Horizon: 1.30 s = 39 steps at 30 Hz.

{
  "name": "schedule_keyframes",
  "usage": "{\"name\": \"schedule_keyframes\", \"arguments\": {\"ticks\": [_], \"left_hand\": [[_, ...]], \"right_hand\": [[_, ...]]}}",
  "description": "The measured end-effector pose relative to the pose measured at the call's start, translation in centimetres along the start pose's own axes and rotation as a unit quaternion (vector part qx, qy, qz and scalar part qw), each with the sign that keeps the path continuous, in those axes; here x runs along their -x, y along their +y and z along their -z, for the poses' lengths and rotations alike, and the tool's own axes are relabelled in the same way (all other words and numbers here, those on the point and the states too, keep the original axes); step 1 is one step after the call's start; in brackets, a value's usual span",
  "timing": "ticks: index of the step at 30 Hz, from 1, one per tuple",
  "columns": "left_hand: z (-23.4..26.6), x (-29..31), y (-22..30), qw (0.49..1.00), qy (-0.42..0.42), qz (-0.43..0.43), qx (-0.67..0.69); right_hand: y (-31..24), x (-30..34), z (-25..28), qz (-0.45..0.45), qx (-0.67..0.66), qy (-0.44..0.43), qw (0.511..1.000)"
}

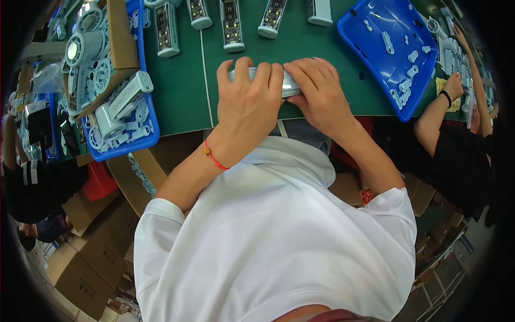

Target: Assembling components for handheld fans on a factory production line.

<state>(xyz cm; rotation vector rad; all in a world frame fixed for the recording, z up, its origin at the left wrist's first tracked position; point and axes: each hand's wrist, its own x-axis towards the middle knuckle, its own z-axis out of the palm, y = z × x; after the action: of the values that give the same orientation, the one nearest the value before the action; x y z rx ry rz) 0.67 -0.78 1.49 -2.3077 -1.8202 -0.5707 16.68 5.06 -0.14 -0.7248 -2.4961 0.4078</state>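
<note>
Both my hands hold a white elongated plastic housing (290,86) sideways near the front edge of the table. It looks like the handle of a small handheld fan, mostly covered by my fingers. My left hand (248,102) is closed over its left part, fingers curled over the top. Around the right end, my right hand (322,94) grips with thumb and fingers. Beyond my hands several open fan handles with bare circuit boards lie in a row, among them one handle (231,27) straight ahead.
At the right lies a blue tray (370,61) with small pale-blue parts. A cardboard box (122,40) of fan parts stands on a blue bin (153,126) at the left. The green table (182,91) carries a white line. A co-worker's hand (454,86) is at far right.
</note>
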Motion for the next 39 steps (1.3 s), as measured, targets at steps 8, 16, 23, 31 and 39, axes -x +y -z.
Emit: {"name": "schedule_keyframes", "arguments": {"ticks": [8, 16, 23, 31, 39], "left_hand": [[-0.8, -0.1, 0.0, 1.0, 0.027, -0.001, -0.008], [0.8, -0.1, 0.0, 0.996, 0.036, 0.017, 0.077], [2.9, -1.7, 2.7, 0.543, 0.108, 0.311, 0.772], [1.3, -25.5, -7.9, 0.959, -0.057, 0.156, 0.228], [-12.3, -34.9, -12.7, 0.982, 0.079, 0.159, -0.07]], "right_hand": [[0.3, 0.6, -1.3, 0.004, 0.012, 0.059, 0.998], [-0.1, -0.1, 1.1, -0.029, -0.012, -0.022, 0.999], [-2.6, -2.7, 4.8, -0.101, -0.256, 0.044, 0.96], [11.9, -0.6, 10.6, -0.403, 0.155, -0.036, 0.901], [7.3, -0.6, 11.1, -0.427, -0.038, 0.07, 0.901]]}}
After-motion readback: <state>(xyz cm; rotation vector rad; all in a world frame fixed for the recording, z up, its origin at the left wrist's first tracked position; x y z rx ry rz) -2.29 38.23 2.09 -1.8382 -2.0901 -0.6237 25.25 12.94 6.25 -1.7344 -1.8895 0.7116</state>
